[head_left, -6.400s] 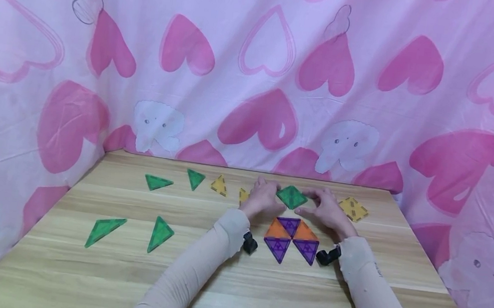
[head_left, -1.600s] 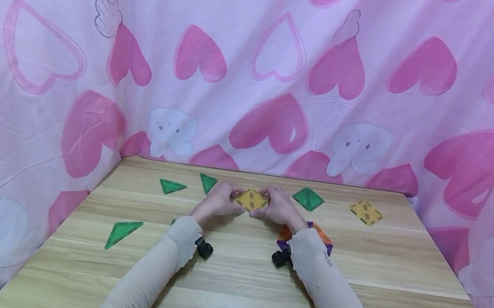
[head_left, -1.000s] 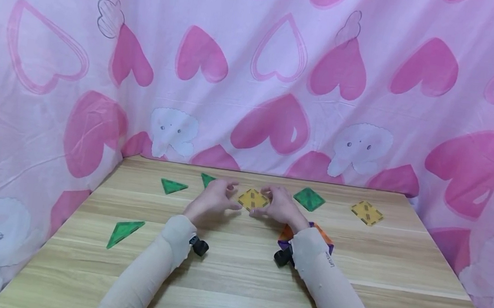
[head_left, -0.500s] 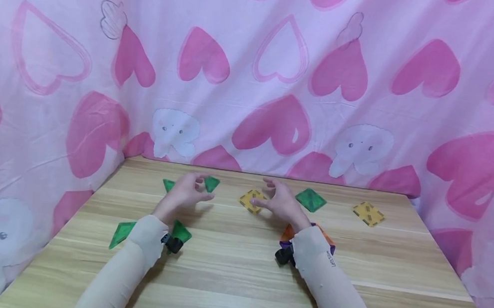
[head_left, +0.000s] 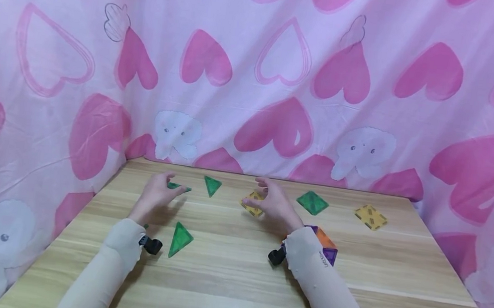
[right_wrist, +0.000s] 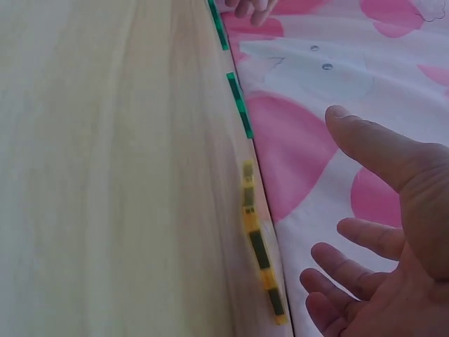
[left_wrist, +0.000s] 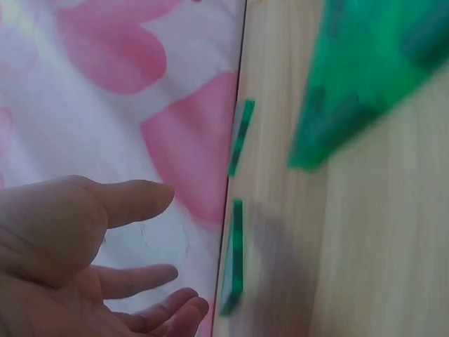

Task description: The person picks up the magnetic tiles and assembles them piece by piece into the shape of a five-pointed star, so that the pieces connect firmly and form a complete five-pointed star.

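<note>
My left hand [head_left: 155, 193], fingers spread and holding nothing, hovers over a long green triangular magnetic tile [head_left: 183, 188] at the back left, partly covering it. In the left wrist view, thumb and fingers [left_wrist: 144, 200] are apart, with that tile's edge [left_wrist: 233, 263] just beyond the fingertips. My right hand [head_left: 276, 206] is likewise empty, its fingers parted. It overlaps a yellow diamond [head_left: 251, 207] made of two triangular tiles, whose edge [right_wrist: 259, 249] shows in the right wrist view. Another green triangle [head_left: 212, 186] lies between the hands.
A green diamond [head_left: 312, 202] and a second yellow diamond [head_left: 370, 217] lie at the back right. An orange and purple tile shape [head_left: 327, 240] is partly hidden by the right forearm. A green triangle [head_left: 181, 240] lies near the left wrist; another is mostly covered by it.
Both hands set the yellow triangles together as a diamond and released it. The left hand has since moved left to the green triangle; the right has drifted slightly, staying near the diamond.
</note>
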A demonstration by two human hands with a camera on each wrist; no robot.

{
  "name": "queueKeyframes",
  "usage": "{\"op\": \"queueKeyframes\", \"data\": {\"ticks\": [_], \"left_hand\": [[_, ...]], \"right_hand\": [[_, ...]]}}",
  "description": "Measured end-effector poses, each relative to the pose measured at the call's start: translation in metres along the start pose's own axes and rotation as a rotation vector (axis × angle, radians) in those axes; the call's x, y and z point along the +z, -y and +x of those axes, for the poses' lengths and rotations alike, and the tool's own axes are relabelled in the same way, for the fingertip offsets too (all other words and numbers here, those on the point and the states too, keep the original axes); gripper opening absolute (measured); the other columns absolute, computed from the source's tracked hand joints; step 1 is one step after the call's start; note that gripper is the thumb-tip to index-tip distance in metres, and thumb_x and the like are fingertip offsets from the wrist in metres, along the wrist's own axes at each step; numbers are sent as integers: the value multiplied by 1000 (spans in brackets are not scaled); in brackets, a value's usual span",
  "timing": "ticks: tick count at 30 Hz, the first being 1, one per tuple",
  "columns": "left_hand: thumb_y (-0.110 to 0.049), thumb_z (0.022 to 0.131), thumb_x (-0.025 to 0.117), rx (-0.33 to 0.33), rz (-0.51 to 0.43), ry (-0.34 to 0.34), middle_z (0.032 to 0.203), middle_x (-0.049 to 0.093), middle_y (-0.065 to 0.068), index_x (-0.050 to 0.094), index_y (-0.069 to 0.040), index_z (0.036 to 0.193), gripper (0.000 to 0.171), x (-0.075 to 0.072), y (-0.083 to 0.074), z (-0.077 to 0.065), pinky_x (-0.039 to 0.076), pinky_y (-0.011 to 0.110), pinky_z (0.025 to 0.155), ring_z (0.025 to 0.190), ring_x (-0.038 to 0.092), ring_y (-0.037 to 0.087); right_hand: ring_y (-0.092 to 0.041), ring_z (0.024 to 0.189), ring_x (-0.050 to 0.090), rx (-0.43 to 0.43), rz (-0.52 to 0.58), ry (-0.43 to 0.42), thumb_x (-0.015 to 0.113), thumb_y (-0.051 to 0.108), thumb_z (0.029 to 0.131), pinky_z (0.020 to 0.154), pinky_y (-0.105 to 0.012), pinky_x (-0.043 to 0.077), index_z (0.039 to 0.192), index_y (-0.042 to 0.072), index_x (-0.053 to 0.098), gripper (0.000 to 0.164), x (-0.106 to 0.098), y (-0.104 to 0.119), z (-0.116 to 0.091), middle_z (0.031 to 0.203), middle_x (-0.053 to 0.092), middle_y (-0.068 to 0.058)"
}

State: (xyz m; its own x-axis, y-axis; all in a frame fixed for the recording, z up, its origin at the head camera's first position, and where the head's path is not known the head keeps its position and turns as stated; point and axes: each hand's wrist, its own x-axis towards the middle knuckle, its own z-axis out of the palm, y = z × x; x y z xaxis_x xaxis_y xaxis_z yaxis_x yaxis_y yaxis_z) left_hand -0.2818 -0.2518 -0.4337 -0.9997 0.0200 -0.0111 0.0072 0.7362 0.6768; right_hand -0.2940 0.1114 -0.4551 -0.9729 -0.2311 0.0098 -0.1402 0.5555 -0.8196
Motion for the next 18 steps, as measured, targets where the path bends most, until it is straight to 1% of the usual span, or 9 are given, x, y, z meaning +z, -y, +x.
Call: {"op": "queueKeyframes", "data": {"ticks": [3, 6, 11, 14, 18], "left_hand": [[-29, 111, 68, -47, -9, -24, 163, 45, 40, 42, 14, 162, 72, -3, 8, -1, 41, 65, 125, 152, 45, 55], [-27, 110, 68, -79, 9, -43, 161, 46, 41, 41, 18, 160, 72, -3, 14, -2, 43, 63, 124, 147, 48, 55], [-27, 109, 69, -74, 36, -39, 156, 51, 41, 45, 18, 157, 70, -1, 21, -1, 46, 62, 120, 138, 53, 51], [-27, 109, 69, -74, 30, -43, 154, 53, 39, 50, 14, 156, 65, 0, 22, 1, 46, 63, 119, 138, 54, 51], [-26, 109, 70, -66, 18, -41, 152, 57, 37, 57, 9, 152, 57, 2, 21, 3, 47, 64, 118, 139, 54, 52]], "right_hand": [[-35, 152, 53, -16, -4, 5, 94, 45, 91, 123, -58, 47, 167, 19, 48, 93, 7, 1, 2, 167, 53, -10], [-36, 152, 53, -42, 7, 21, 93, 48, 92, 123, -58, 46, 168, 16, 48, 93, 14, 3, 5, 167, 54, -12], [-37, 150, 54, -62, 9, 34, 93, 46, 92, 122, -58, 47, 168, 15, 47, 94, 25, 10, 8, 167, 54, -14], [-39, 151, 54, -87, 3, 43, 93, 44, 93, 123, -58, 47, 169, 12, 47, 95, 31, 16, 12, 168, 53, -16], [-38, 154, 52, -105, -4, 54, 94, 42, 92, 125, -56, 45, 167, 9, 49, 93, 41, 23, 22, 168, 53, -14]]}}
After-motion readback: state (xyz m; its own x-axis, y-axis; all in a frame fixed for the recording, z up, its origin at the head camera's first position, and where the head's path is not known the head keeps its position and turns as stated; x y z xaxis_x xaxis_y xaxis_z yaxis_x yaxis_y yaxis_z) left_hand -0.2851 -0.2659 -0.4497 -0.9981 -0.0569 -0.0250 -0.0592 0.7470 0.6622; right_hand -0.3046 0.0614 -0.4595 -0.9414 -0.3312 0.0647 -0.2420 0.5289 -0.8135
